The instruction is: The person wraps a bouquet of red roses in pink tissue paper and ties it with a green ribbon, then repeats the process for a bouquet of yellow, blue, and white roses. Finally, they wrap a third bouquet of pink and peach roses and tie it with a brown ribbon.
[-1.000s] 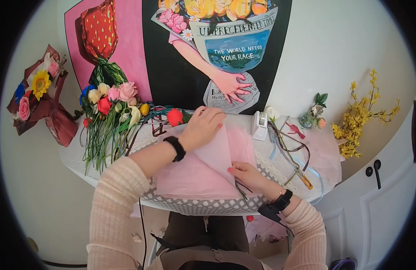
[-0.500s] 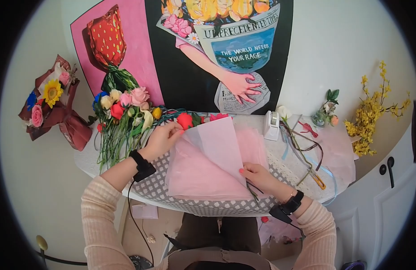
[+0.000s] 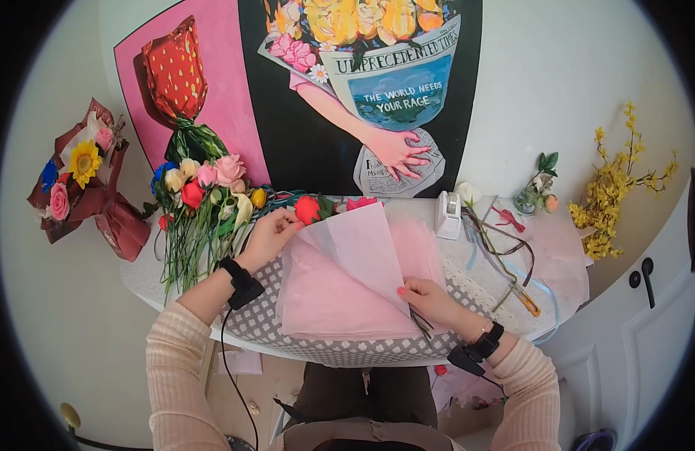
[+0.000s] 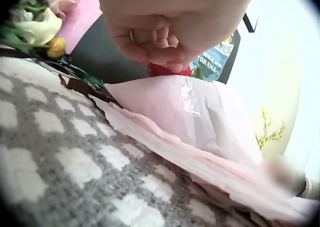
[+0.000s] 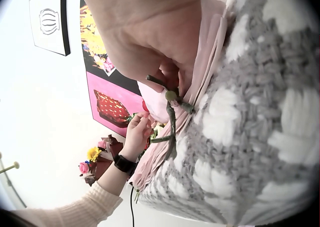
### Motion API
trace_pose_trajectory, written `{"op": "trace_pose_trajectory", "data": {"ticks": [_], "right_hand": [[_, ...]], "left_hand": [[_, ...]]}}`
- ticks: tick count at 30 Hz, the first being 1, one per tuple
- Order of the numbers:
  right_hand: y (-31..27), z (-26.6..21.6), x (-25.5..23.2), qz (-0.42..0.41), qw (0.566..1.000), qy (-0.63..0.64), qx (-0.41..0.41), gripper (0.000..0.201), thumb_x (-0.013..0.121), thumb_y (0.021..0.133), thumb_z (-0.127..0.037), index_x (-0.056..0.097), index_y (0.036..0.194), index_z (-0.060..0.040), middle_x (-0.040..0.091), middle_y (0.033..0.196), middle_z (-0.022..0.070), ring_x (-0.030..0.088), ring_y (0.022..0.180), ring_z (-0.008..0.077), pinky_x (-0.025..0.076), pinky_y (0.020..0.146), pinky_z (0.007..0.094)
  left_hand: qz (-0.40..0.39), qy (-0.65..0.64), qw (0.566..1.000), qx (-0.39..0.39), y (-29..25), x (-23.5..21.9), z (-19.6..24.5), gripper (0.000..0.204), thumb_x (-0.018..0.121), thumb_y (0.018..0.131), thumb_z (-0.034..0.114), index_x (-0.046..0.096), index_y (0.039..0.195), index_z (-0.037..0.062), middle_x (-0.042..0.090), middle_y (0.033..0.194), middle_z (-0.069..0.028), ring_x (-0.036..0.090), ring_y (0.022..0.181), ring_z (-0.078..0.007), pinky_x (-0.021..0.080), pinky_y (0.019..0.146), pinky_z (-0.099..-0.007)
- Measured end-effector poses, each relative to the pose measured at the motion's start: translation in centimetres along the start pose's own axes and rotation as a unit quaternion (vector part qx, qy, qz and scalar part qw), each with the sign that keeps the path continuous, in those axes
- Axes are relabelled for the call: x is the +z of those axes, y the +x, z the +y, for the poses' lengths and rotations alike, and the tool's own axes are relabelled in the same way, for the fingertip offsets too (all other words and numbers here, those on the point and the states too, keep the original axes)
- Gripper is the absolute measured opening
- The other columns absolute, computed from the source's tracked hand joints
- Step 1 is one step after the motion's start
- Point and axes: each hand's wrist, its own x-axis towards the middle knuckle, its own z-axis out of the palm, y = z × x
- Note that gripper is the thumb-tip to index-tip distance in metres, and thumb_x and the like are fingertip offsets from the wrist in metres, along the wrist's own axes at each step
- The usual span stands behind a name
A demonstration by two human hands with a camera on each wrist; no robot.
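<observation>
Pale pink wrapping paper (image 3: 332, 289) lies in layers on the table, one sheet folded diagonally over the rest. Red (image 3: 307, 210) and deep pink (image 3: 361, 202) flower heads show beyond its upper edge, and their stems run hidden under the fold. My left hand (image 3: 268, 239) pinches the paper's upper left corner beside the red bloom; in the left wrist view its fingers are curled at that edge. At the lower right, my right hand (image 3: 432, 301) grips the gathered paper and the stems. Cut green stem ends (image 5: 171, 117) stick out below its fingers in the right wrist view.
Loose artificial flowers (image 3: 205, 195) lie at the left. A white tape dispenser (image 3: 448, 215) stands behind the paper's right side. Ribbons, a stem and an orange-handled cutter (image 3: 529, 304) lie at the right. A grey-and-white patterned cloth (image 3: 250, 322) covers the table's front edge.
My left hand has moved from over the top of the folded sheet leftward to its upper left corner, uncovering the deep pink bloom. My right hand keeps its hold at the lower right.
</observation>
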Motion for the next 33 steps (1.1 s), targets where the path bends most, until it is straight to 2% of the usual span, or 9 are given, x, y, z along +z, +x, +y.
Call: {"op": "trace_pose_trajectory", "data": {"ticks": [2, 5, 16, 18, 22, 24, 26, 28, 33], "right_hand": [[-0.1, 0.0, 0.0, 0.0, 1.0, -0.022, -0.018, 0.023, 0.05, 0.09, -0.019, 0.048, 0.071, -0.0055, 0.037, 0.064, -0.0083, 0.031, 0.058, 0.0027, 0.029, 0.052, 0.0202], [-0.1, 0.0, 0.1, 0.013, 1.0, -0.024, -0.006, 0.025, 0.05, 0.089, -0.019, 0.049, 0.071, -0.0009, 0.04, 0.065, -0.0049, 0.035, 0.06, 0.0055, 0.033, 0.054, 0.0227], [-0.3, 0.1, -0.1, 0.021, 0.999, -0.043, 0.014, 0.023, 0.051, 0.089, -0.019, 0.052, 0.077, -0.0001, 0.044, 0.067, -0.004, 0.037, 0.063, 0.0056, 0.035, 0.057, 0.0222], [-0.3, 0.2, 0.0, 0.022, 0.998, -0.054, 0.014, 0.022, 0.051, 0.089, -0.019, 0.053, 0.078, 0.0, 0.045, 0.068, -0.0037, 0.038, 0.063, 0.0056, 0.035, 0.058, 0.022], [-0.3, 0.3, 0.3, 0.044, 0.999, -0.023, -0.023, 0.023, 0.053, 0.088, -0.019, 0.053, 0.076, 0.0001, 0.045, 0.067, -0.0029, 0.038, 0.061, 0.0055, 0.035, 0.056, 0.0219], [0.0, 0.6, 0.2, 0.054, 0.997, -0.021, -0.045, 0.023, 0.053, 0.087, -0.019, 0.053, 0.075, 0.0001, 0.045, 0.067, -0.0027, 0.039, 0.061, 0.0055, 0.035, 0.055, 0.022], [-0.1, 0.6, 0.4, 0.058, 0.998, -0.016, -0.027, 0.023, 0.054, 0.087, -0.019, 0.054, 0.075, 0.0004, 0.045, 0.066, -0.0027, 0.039, 0.06, 0.0054, 0.035, 0.055, 0.022], [-0.1, 0.4, 0.3, 0.063, 0.998, -0.018, -0.025, 0.022, 0.054, 0.087, -0.019, 0.055, 0.076, 0.0003, 0.046, 0.067, -0.0024, 0.04, 0.06, 0.0054, 0.035, 0.054, 0.0223], [-0.6, -1.0, 0.8, 0.08, 0.995, -0.011, 0.063, 0.02, 0.055, 0.086, -0.018, 0.057, 0.079, -0.0005, 0.049, 0.067, -0.001, 0.042, 0.062, 0.0058, 0.036, 0.055, 0.0215]], "left_hand": [[0.015, -0.05, 0.996, -0.075, -0.2, -0.3, -0.1, 0.012, 0.059, 0.083, 0.012, 0.058, 0.089, 0.0023, 0.05, 0.061, 0.0037, 0.043, 0.052, -0.0031, 0.035, 0.046, -0.0191], [-0.078, -0.046, 0.993, -0.073, -0.6, -0.7, 0.2, 0.012, 0.058, 0.084, 0.013, 0.058, 0.09, 0.002, 0.05, 0.063, 0.0035, 0.043, 0.054, -0.0032, 0.036, 0.048, -0.0183], [-0.132, -0.048, 0.988, -0.064, 1.4, -1.1, -0.9, 0.01, 0.052, 0.087, 0.01, 0.053, 0.084, 0.0009, 0.053, 0.071, -0.0008, 0.051, 0.062, -0.0081, 0.043, 0.057, -0.0234], [-0.113, 0.156, 0.981, 0.03, 1.5, -1.1, 0.0, 0.008, 0.052, 0.085, 0.008, 0.053, 0.084, 0.0003, 0.054, 0.072, -0.0051, 0.053, 0.063, -0.0125, 0.043, 0.058, -0.0262], [0.022, 0.159, 0.984, 0.082, 0.2, 0.2, 2.2, 0.005, 0.056, 0.077, 0.006, 0.055, 0.08, 0.0032, 0.056, 0.076, -0.0106, 0.056, 0.068, -0.0276, 0.044, 0.06, -0.0356], [0.093, 0.193, 0.946, 0.245, -0.6, 0.7, 5.3, 0.009, 0.057, 0.073, 0.007, 0.056, 0.082, 0.0053, 0.057, 0.081, -0.0076, 0.057, 0.076, -0.0262, 0.044, 0.064, -0.0352], [-0.035, 0.247, 0.892, 0.378, -1.5, 2.3, 8.6, 0.016, 0.059, 0.069, 0.006, 0.057, 0.085, 0.0073, 0.057, 0.088, -0.0068, 0.056, 0.083, -0.0249, 0.044, 0.068, -0.0338], [-0.174, 0.197, 0.878, 0.4, -2.0, 5.4, 10.7, 0.03, 0.061, 0.067, 0.006, 0.056, 0.096, 0.0045, 0.057, 0.099, -0.0086, 0.055, 0.089, -0.0251, 0.044, 0.077, -0.0369], [-0.206, 0.302, 0.834, 0.413, -1.3, 10.5, 8.6, 0.034, 0.055, 0.07, 0.008, 0.053, 0.103, 0.0001, 0.056, 0.101, -0.0096, 0.056, 0.089, -0.0246, 0.045, 0.076, -0.0353]]}}
